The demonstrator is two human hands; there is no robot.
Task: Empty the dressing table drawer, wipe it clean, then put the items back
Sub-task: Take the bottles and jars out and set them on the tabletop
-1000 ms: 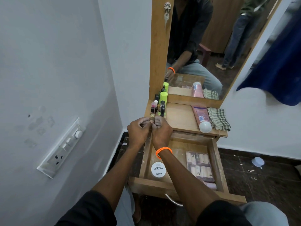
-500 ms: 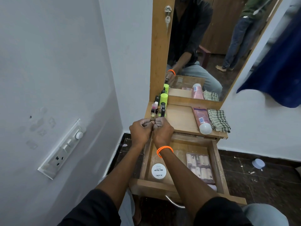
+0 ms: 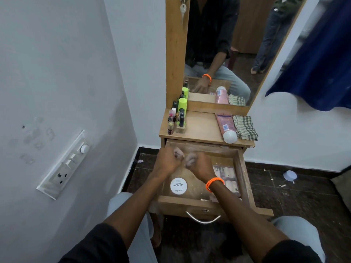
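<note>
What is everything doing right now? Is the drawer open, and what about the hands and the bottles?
Drawer: pulled open, not emptied.
Round tin: lying flat in the drawer, lid on.
Packet: lying in the drawer.
Left hand: fingers curled, over the drawer; too blurred to see a hold.
Right hand: the same.
Small bottles: upright on the tabletop.
Pink tube: lying down, capped.
Checked cloth: folded beside the tube.

The person wore black sleeves (image 3: 98,243) pushed up past the forearms, light blue jeans (image 3: 300,230), and an orange beaded bracelet (image 3: 214,182) on the right wrist.
</note>
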